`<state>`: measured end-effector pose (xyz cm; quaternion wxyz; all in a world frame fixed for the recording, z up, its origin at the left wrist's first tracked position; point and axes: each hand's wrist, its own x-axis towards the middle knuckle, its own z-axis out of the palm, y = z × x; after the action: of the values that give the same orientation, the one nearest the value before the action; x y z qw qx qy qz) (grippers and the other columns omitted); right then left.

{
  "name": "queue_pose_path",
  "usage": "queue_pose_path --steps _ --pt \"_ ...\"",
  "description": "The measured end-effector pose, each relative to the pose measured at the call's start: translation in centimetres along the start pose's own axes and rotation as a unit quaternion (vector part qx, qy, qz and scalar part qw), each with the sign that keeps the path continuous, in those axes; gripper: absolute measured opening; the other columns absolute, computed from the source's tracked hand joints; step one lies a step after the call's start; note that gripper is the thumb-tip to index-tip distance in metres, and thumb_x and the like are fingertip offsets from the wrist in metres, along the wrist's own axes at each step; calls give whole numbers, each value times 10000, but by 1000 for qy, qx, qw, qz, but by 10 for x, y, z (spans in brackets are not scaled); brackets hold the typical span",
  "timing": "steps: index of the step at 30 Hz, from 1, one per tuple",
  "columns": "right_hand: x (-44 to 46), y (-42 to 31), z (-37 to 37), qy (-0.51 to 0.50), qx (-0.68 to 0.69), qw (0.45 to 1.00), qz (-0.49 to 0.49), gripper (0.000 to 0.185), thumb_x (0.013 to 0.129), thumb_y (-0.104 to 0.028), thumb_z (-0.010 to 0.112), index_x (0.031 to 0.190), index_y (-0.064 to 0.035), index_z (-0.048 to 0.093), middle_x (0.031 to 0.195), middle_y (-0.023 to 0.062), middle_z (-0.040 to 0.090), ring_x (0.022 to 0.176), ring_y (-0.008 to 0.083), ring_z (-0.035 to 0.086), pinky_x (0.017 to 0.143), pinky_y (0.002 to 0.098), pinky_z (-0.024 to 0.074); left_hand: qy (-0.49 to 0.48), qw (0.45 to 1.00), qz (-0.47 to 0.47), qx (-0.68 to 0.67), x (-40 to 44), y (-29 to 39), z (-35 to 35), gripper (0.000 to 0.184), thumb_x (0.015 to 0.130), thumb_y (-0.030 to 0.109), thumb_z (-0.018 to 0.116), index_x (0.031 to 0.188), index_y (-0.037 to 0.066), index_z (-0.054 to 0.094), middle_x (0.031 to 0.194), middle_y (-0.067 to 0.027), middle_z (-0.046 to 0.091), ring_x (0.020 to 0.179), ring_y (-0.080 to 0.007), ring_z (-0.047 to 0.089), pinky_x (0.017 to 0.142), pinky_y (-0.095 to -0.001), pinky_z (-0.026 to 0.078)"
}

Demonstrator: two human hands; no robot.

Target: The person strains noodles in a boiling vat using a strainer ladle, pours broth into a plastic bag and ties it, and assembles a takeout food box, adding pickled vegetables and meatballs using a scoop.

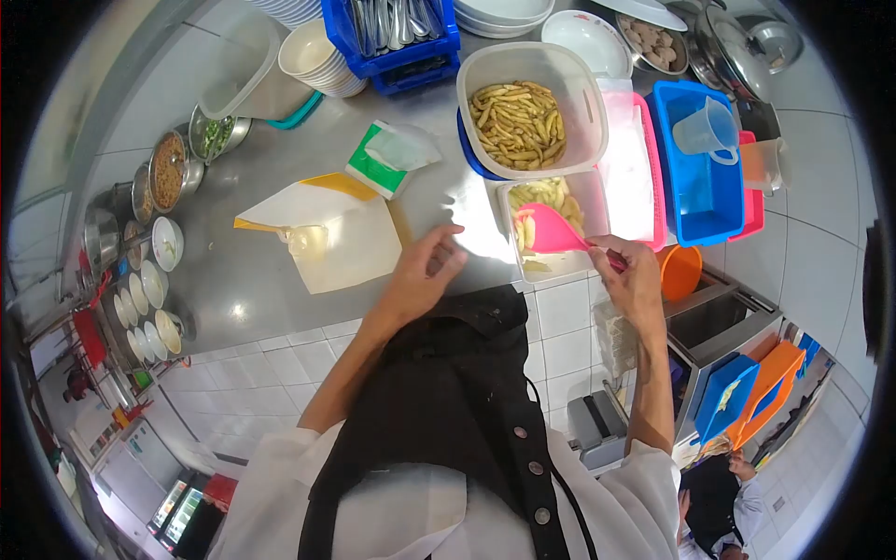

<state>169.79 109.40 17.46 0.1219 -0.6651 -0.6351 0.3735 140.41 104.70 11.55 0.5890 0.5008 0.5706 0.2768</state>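
My right hand is closed round the handle of a pink serving spoon. The spoon's bowl rests among pale yellow pickle-like strips in a low white rectangular tub. My left hand hovers by the counter's front edge with loosely bent fingers, apart and holding nothing. Left of it lies a white paper sheet or opened bag with yellow edges and a pale, shiny lump on it. Behind the low tub stands a taller clear tub of browner strips.
A green-and-white packet lies on the steel counter. Bowls of food line the left, and a blue cutlery holder stands at the back. A blue bin with a jug is at right. Another person is at lower right.
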Motion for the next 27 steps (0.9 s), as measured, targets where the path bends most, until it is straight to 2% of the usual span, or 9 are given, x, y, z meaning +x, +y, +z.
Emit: queue_pose_path --steps 1,3,4,7,10,14,16,22,27 --pt "-1 4 -1 0 3 1000 2 182 836 -173 647 947 -40 703 752 142 677 634 202 642 622 300 493 9 999 -25 -20 -2 1 -5 348 894 157 601 1218 57 521 890 -28 572 736 -86 532 619 -233 448" --pt "-2 12 -3 6 96 995 8 174 840 -141 659 961 -23 698 715 113 669 612 120 597 605 253 469 17 999 -34 -33 -5 3 -12 327 907 167 583 1210 57 529 892 -26 577 719 -84 541 612 -212 441" --pt "-2 12 -6 -9 88 996 17 165 843 -110 660 971 -11 694 694 70 650 612 68 540 594 220 442 29 998 -44 -41 -7 4 -14 314 914 175 571 1202 55 534 888 -26 585 716 -85 544 609 -212 440" --pt "-3 17 -6 -29 153 988 25 157 853 -109 651 969 -12 695 700 33 639 622 52 512 597 204 427 42 996 -58 -59 -8 0 -20 297 926 190 552 1189 52 541 882 -27 600 707 -83 546 604 -214 439" --pt "-5 20 -6 -51 124 990 35 176 877 -59 604 1012 31 670 747 20 628 705 60 537 668 213 441 48 994 -72 -69 -7 2 -22 287 931 198 545 1176 50 549 874 -29 610 701 -80 545 601 -215 438" --pt "-10 26 -1 -37 128 991 28 169 881 -69 603 1003 23 676 754 16 623 680 54 511 642 204 422 40 996 -61 -58 -6 1 -19 267 930 200 548 1151 49 564 866 -25 610 700 -77 542 597 -214 434" --pt "-13 29 -2 -44 163 985 37 158 865 -104 639 988 -20 692 622 -63 438 576 29 350 510 208 280 27 996 -61 -63 -5 4 -16 262 929 200 550 1143 50 567 863 -22 609 701 -76 542 596 -214 434" --pt "-19 34 2 -17 230 971 57 155 886 -92 610 996 -20 692 645 -72 476 601 22 375 551 194 304 0 997 -54 -56 -2 7 -14 248 926 205 555 1120 51 575 852 -17 608 699 -77 541 591 -213 433" --pt "-22 21 -8 2 190 981 39 165 892 -94 604 1011 -12 685 693 -63 522 632 25 405 573 191 332 9 997 -29 -71 -8 -3 -26 244 929 206 550 1108 43 579 844 -18 609 696 -79 547 584 -217 435"
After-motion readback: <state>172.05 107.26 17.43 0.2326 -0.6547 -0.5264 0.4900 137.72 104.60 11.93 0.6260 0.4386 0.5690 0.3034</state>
